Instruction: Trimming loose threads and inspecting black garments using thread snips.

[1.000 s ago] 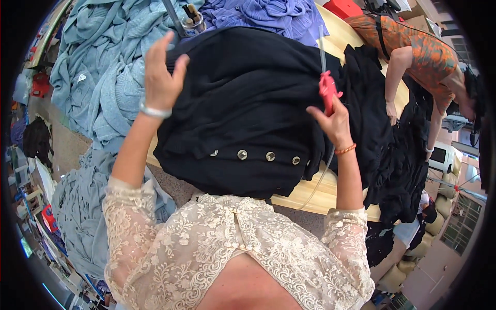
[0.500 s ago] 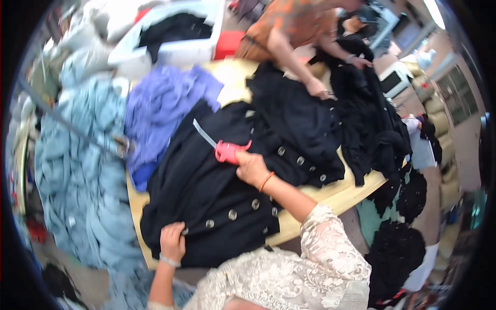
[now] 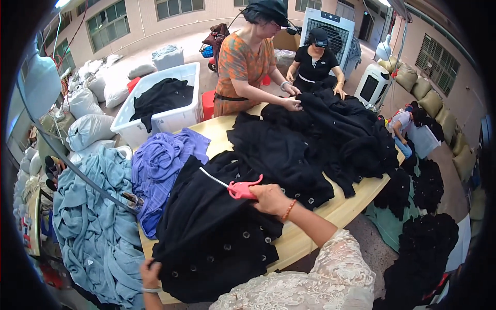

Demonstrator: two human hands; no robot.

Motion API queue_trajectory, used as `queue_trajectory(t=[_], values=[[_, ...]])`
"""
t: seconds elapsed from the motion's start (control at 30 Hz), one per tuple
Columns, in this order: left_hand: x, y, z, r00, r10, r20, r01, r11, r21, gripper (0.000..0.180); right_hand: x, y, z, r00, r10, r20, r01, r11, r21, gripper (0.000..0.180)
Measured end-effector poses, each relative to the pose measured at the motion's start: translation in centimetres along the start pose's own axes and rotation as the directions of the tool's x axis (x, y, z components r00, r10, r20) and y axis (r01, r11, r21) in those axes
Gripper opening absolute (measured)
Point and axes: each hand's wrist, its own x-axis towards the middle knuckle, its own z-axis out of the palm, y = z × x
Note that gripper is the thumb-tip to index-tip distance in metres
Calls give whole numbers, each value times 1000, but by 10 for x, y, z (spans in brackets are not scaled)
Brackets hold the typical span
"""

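Observation:
My right hand (image 3: 273, 200) is closed round a pinkish-red handle tool (image 3: 243, 189) with a long thin pale rod, held above the near garment. I cannot tell exactly what kind of tool it is. At the near left table corner, my left hand (image 3: 150, 274) has its fingers closed on the edge of a black garment (image 3: 206, 217). That garment lies spread toward me, with a row of round metal-looking buttons or eyelets along its near side. Another black garment (image 3: 279, 150) lies just beyond it.
Purple cloth (image 3: 165, 160) and hanging grey-blue cloth (image 3: 95, 206) are at the left. Across the wooden table (image 3: 305, 219), a person in orange (image 3: 245, 57) handles black garments; another person (image 3: 316, 64) stands behind. A white bin (image 3: 194, 106) holds black cloth. Dark piles lie at right.
My left hand has moved down and left, drawing the garment's edge toward me. My right hand with the tool is slightly lower and farther right. The view has tilted up, showing more of the room.

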Motion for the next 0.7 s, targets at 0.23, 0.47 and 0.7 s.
queue_trajectory(t=[0.23,0.47,0.7], values=[[-71,76,-63,974,118,-192,-159,963,-216,26,-54,-25,-141,983,-93,157,60,977,203,37],[-16,-28,-38,938,-281,203,286,958,1,18,2,20,-37,979,-7,202,20,998,-63,24],[-21,-21,77,856,494,-149,-156,523,838,37,-38,97,58,915,390,103,-324,862,-390,22]])
